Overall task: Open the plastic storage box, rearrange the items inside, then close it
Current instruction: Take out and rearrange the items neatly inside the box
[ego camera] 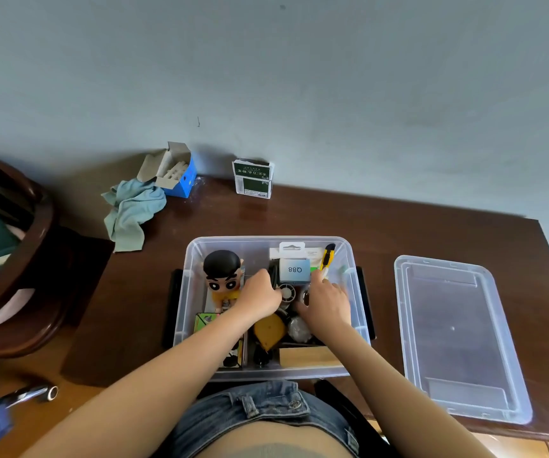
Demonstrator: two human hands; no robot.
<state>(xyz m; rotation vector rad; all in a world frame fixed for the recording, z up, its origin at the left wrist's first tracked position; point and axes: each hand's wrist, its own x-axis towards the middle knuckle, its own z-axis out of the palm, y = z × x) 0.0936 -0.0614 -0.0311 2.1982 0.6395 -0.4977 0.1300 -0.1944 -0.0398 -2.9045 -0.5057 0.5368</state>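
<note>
The clear plastic storage box [187,292] is seen standing open near the front edge of the dark wooden table [299,213], and its transparent lid [458,335] has been laid flat on the table just to the right, apart from the box; the opening step is therefore judged done, the rearranging is judged to be under way, and the closing is left. Inside the box, a cartoon figurine [222,276] with black hair is stood in the far left part, a pale blue packet marked Q88 [295,270] and a yellow utility knife [327,257] are leaned against the far wall, and a yellow rounded object [269,330], a wooden block [309,357] and some dark round items are lain in the nearer part. Both hands are reached into the middle of the box: the left hand [259,294] is placed just right of the figurine with its fingers curled downward, and the right hand [327,300] is placed below the packet, its fingers pointed toward the knife. Whether anything is gripped by either hand cannot be told, since the fingertips are hidden. Farther off, a blue chalk box [180,175], a crumpled cloth [134,209] and a green carton [253,180] are set along the wall.
</note>
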